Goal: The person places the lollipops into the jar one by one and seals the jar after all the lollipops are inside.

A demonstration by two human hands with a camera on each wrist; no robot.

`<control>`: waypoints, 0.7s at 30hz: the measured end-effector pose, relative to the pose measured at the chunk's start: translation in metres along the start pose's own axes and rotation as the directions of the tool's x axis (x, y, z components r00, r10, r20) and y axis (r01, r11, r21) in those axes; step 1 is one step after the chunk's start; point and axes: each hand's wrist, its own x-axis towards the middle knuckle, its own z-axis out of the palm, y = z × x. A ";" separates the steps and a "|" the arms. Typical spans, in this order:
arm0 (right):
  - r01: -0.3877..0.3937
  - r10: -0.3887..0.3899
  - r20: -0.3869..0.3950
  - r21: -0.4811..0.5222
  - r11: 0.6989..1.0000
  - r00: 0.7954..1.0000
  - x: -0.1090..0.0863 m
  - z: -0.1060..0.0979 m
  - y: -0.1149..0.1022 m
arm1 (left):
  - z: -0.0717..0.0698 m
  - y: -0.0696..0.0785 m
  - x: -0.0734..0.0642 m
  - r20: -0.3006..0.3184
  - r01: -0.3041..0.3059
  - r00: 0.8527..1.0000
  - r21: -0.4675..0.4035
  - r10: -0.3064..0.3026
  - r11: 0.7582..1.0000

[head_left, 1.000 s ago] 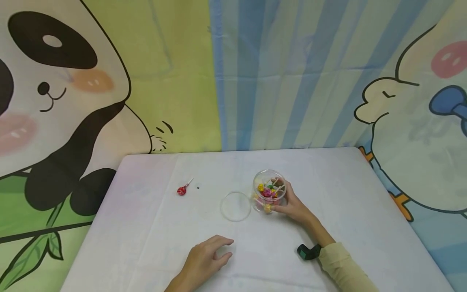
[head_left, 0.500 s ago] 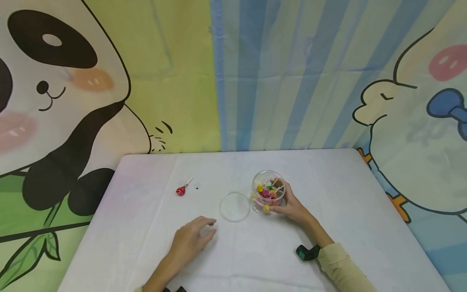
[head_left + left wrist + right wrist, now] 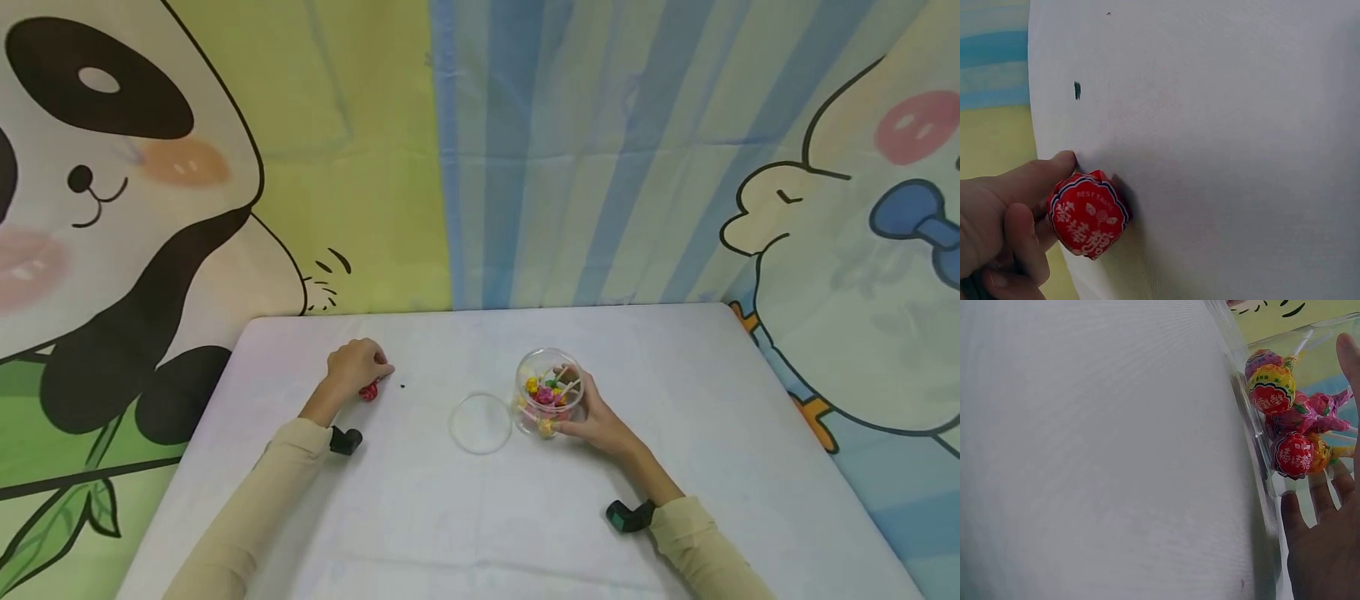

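My left hand (image 3: 356, 368) is at the back left of the table, its thumb and fingers pinching a red-wrapped lollipop (image 3: 368, 392) by the stick end, which they hide. Up close in the left wrist view, the round red candy head (image 3: 1088, 214) shows white lettering. With curled fingers, my right hand (image 3: 600, 421) grips the side of a clear round jar (image 3: 531, 367). Several wrapped lollipops (image 3: 1292, 454) in yellow, pink and red lie inside the jar, some with white sticks pointing up.
A clear ring-rimmed lid (image 3: 480, 452) lies flat just left of the jar. There is a small dark speck (image 3: 402, 386) on the white tablecloth (image 3: 450, 517), right of the left hand. Printed cloth walls (image 3: 540, 167) stand behind the table.
My left hand has moved forward and left from the front of the table to the red lollipop and taken hold of it. The right hand and the jar have stayed put.
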 end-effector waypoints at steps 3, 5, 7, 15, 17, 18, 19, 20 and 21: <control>-0.001 0.001 0.002 -0.002 1.000 1.000 0.001 0.002 0.000 | 0.002 -0.001 0.003 0.018 0.010 1.000 -0.001 -0.010 1.000; 0.004 -0.004 -0.002 0.002 1.000 1.000 0.001 0.003 -0.001 | 0.002 -0.001 0.003 0.016 0.007 1.000 -0.006 -0.007 1.000; -0.005 0.005 -0.006 0.004 1.000 1.000 0.001 0.003 -0.002 | 0.002 0.001 0.002 0.014 0.001 1.000 -0.005 -0.001 1.000; -0.040 0.040 0.010 -0.011 0.999 0.999 0.002 0.006 -0.001 | 0.001 0.003 -0.004 0.008 -0.011 1.000 -0.013 0.011 1.000; -0.032 0.032 0.009 -0.011 0.999 0.999 0.002 0.005 -0.002 | -0.002 0.005 -0.008 0.010 -0.014 1.000 -0.034 0.014 0.999; -0.028 0.028 0.006 -0.009 1.000 1.000 0.002 0.005 -0.002 | -0.005 0.006 -0.010 0.014 -0.016 1.000 -0.055 0.017 0.998; -0.023 0.023 0.003 -0.006 1.000 1.000 0.001 0.005 -0.002 | -0.008 0.007 -0.013 0.013 -0.022 1.000 -0.074 0.023 0.997; -0.017 0.017 0.001 -0.004 1.000 1.000 0.001 0.004 -0.003 | -0.012 0.008 -0.016 0.011 -0.028 1.000 -0.100 0.029 0.995; -0.008 0.008 0.000 0.002 1.000 1.000 0.001 0.004 -0.004 | -0.015 0.009 -0.021 0.005 -0.033 0.999 -0.128 0.034 0.991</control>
